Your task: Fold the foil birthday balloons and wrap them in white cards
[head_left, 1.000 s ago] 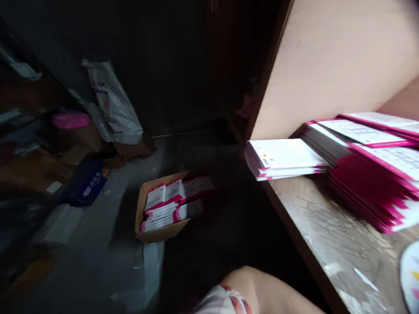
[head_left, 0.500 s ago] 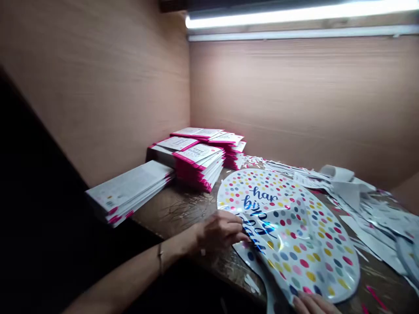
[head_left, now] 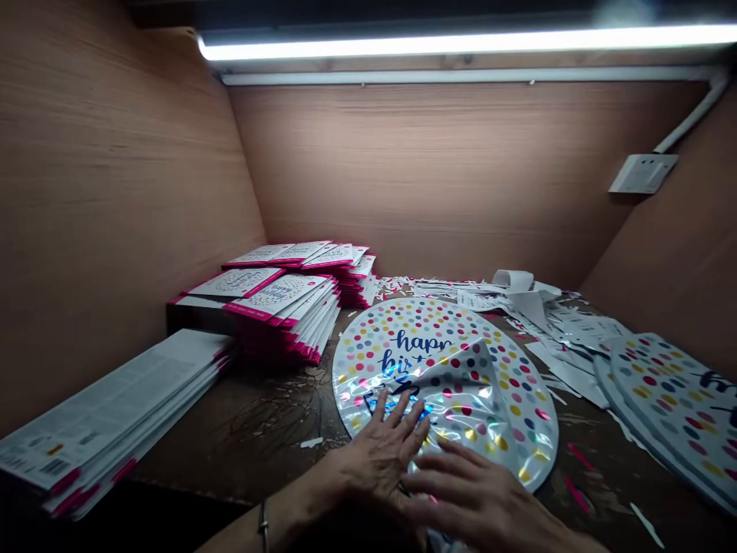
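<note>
Left hand (head_left: pixel 377 453) and right hand (head_left: pixel 469 491) spread flat, not gripping, pressing down a creased foil balloon (head_left: pixel 454 399) on the tabletop (head_left: pixel 265 430); more balloons (head_left: pixel 673 407) right, stacked packets (head_left: pixel 282 307) left.

"What's on the counter (head_left: pixel 270 430)?"
"A dotted foil balloon (head_left: pixel 443 338) in the middle, white packets (head_left: pixel 109 407) near left, pink-edged stacks (head_left: pixel 288 299) far left."
"And right?"
"Paper scraps (head_left: pixel 570 330) far right, more balloons (head_left: pixel 673 407) just beside them."
</note>
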Motion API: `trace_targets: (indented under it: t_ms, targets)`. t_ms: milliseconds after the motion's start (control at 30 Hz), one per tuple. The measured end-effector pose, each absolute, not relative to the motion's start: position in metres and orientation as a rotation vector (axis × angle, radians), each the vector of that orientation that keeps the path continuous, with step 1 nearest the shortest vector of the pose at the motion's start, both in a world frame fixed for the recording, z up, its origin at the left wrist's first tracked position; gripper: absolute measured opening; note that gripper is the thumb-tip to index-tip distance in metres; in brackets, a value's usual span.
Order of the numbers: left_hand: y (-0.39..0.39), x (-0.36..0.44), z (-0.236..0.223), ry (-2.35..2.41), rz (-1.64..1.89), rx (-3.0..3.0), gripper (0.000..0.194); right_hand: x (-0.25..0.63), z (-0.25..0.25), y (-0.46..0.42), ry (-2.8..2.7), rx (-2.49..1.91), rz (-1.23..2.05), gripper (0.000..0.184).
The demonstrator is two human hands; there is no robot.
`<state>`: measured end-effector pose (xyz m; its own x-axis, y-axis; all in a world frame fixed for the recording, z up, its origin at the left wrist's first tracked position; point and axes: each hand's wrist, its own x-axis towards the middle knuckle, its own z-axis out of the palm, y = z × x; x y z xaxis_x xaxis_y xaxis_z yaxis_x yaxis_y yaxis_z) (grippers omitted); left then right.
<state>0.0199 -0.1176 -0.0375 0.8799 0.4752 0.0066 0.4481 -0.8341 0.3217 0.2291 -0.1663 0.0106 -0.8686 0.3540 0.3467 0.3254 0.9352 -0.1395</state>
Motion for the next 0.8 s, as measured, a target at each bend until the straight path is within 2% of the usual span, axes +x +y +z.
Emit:
trace_targets:
  t_ms: [67,167,333,400,567,633,700,800]
  targets:
    - [-0.118,0.021,-0.038,0.684,0.167,2.721,0.099,0.231,0.013,-0.125,-2.847,-0.699,0.291,0.041]
    - [-0.116,0.023,-0.037,0.666,0.189,2.697,0.106,0.255,-0.015,-0.059,-2.811,-1.244,0.239,0.040]
    - [-0.119,0.022,-0.031,0.638,0.202,2.711,0.103,0.302,-0.063,-0.007,-2.738,-1.458,0.218,0.050]
    - [-0.129,0.023,-0.026,0.603,0.247,2.768,0.093,0.306,-0.068,-0.007,-2.739,-1.463,0.233,0.051]
    - [-0.166,0.032,-0.022,0.347,0.378,3.043,0.034,0.305,-0.070,-0.011,-2.717,-1.466,0.278,0.053]
    - [-0.175,0.036,-0.025,0.350,0.412,3.113,0.027,0.306,-0.072,-0.010,-2.699,-1.467,0.298,0.054]
    - [-0.179,0.038,-0.029,0.372,0.434,3.116,0.027,0.307,-0.074,-0.010,-2.675,-1.468,0.317,0.054]
    - [-0.178,0.040,-0.038,0.508,0.630,2.755,0.026,0.307,-0.076,-0.011,-2.635,-1.459,0.359,0.052]
